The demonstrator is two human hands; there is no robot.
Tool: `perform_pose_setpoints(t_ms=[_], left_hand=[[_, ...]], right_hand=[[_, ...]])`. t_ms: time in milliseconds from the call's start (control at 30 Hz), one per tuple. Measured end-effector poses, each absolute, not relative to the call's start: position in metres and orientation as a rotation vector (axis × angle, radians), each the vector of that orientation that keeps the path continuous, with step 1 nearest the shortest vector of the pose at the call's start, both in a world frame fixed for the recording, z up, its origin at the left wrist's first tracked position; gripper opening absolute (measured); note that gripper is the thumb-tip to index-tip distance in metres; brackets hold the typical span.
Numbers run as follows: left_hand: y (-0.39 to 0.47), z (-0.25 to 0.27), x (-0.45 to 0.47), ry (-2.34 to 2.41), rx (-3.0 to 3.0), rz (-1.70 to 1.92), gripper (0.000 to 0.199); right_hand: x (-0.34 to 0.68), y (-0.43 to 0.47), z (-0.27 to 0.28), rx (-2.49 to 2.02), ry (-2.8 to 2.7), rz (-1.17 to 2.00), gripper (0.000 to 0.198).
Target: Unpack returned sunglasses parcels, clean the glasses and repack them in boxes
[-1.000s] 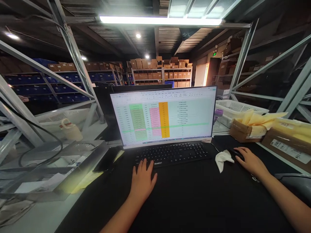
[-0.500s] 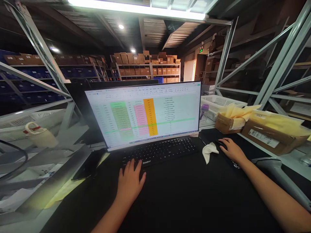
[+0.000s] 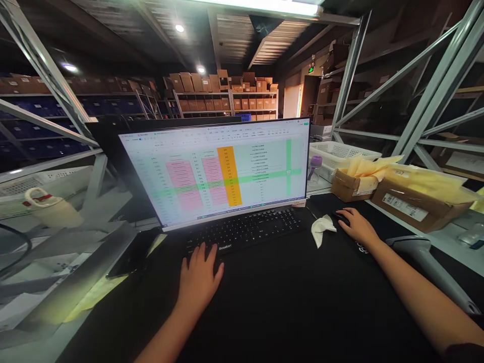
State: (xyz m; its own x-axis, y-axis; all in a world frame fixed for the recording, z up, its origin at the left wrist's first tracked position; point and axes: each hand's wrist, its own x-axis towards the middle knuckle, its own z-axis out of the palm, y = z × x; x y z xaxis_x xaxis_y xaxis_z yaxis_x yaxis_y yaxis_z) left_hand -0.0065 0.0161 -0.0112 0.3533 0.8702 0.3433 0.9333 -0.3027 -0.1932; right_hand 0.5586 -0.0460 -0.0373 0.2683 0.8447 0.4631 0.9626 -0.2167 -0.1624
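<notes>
My left hand (image 3: pixel 198 277) lies with spread fingers at the lower left edge of a black keyboard (image 3: pixel 249 228), fingertips on its front keys. To the right, my right hand (image 3: pixel 357 226) rests over a dark computer mouse (image 3: pixel 342 219), which is mostly covered by the fingers. Behind the keyboard stands a monitor (image 3: pixel 260 179) showing a spreadsheet with pink, orange and green cells. A crumpled white tissue (image 3: pixel 322 229) sits on the black desk mat (image 3: pixel 280 297), left of the mouse.
A grey handheld scanner (image 3: pixel 427 259) lies beside my right forearm. Cardboard boxes (image 3: pixel 406 204) with yellow envelopes and a white basket (image 3: pixel 340 154) stand at the right. On the left are a dark phone (image 3: pixel 132 254), a grey tray (image 3: pixel 86 277) and a cream-coloured cup (image 3: pixel 53 209).
The spreadsheet has scrolled: the green column now shows pink, and a green highlight crosses at a cell on the right. The view has shifted slightly; both hands keep their places.
</notes>
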Motion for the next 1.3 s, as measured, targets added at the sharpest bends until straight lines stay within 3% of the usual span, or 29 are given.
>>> perform_pose_setpoints(t_ms=[1300], left_hand=[[0.009, -0.006, -0.005, -1.587, -2.278, -0.285, 0.052]], right_hand=[[0.554, -0.058, -0.025, -2.239, -1.577, -0.228, 0.045]])
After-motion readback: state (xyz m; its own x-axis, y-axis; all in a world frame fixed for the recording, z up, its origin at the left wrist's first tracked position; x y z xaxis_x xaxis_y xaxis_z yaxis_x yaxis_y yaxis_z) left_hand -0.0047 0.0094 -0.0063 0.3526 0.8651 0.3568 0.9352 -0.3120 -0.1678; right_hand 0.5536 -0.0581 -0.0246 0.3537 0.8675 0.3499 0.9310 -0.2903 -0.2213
